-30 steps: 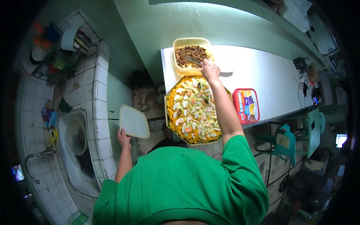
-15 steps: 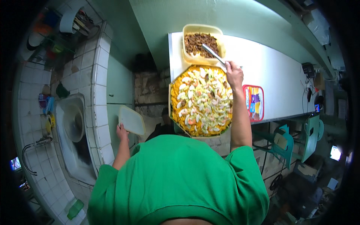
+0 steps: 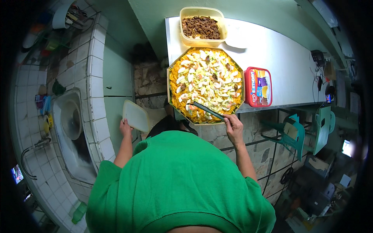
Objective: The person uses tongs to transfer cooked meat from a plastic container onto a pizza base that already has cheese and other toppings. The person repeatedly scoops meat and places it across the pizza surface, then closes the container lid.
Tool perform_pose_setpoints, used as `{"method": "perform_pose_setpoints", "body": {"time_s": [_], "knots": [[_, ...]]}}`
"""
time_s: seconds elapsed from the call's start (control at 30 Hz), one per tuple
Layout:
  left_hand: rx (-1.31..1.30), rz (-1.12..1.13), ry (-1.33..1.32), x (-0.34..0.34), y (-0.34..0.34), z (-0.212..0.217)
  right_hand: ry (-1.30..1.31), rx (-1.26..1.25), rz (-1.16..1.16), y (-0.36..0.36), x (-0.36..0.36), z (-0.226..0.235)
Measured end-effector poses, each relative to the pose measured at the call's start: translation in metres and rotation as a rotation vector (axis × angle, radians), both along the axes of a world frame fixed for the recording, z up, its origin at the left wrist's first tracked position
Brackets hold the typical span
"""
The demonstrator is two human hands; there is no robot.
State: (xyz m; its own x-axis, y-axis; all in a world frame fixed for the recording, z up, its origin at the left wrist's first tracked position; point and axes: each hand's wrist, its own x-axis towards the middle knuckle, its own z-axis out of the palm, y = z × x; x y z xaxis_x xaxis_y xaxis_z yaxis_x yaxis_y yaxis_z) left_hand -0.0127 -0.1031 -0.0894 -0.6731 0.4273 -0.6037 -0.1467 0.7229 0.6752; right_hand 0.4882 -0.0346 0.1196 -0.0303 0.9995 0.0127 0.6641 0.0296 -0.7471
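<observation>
My right hand (image 3: 234, 128) grips a pair of tongs (image 3: 208, 111). The tips of the tongs hang over, or rest on, the near side of a dish of yellow-orange noodles (image 3: 206, 83); I cannot tell whether they touch. Sliced egg, shrimp, chopped greens and a few dark brown bits top the noodles, which fill an octagonal tray (image 3: 244, 95). Low at the left, my left hand (image 3: 125, 127) holds a pale lid (image 3: 135, 115) by its edge. Beyond the tray stands a cream plastic container (image 3: 202, 42) with dark brown shredded topping (image 3: 200, 28).
The white table (image 3: 279, 66) carries a red-rimmed plastic tub (image 3: 258, 87) right of the tray. A tiled counter with a sink (image 3: 62, 151) runs along my left. Teal chairs (image 3: 292, 136) stand at the right. A green bottle (image 3: 79, 212) lies at lower left.
My right hand and the tongs have moved from the brown-topping container down to the noodles' near edge. Table things appear higher in view. My left hand still holds the lid.
</observation>
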Motion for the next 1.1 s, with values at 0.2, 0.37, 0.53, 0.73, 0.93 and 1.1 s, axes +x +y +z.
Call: {"method": "perform_pose_setpoints", "body": {"time_s": [0.2, 0.37, 0.53, 0.73, 0.93, 1.1], "knots": [[0.032, -0.032, -0.009, 0.003, 0.008, -0.005, -0.179, 0.025, 0.038, -0.015, 0.001, -0.001], [0.032, -0.009, 0.008, 0.007, 0.016, 0.002, 0.030, 0.020, -0.016, 0.010, 0.014, 0.011], [0.090, 0.044, 0.058, 0.003, 0.030, 0.002, 0.105, 0.260, -0.149, 0.131, 0.008, 0.016], [0.107, 0.011, 0.090, -0.015, 0.036, -0.008, -0.297, 0.300, -0.128, 0.285, -0.076, 0.000], [0.083, 0.065, 0.017, -0.033, 0.035, -0.020, -0.583, 0.197, -0.010, 0.358, -0.121, -0.007], [0.072, 0.029, 0.025, -0.048, 0.044, -0.029, -0.651, 0.179, -0.022, 0.359, -0.132, -0.017]]}}
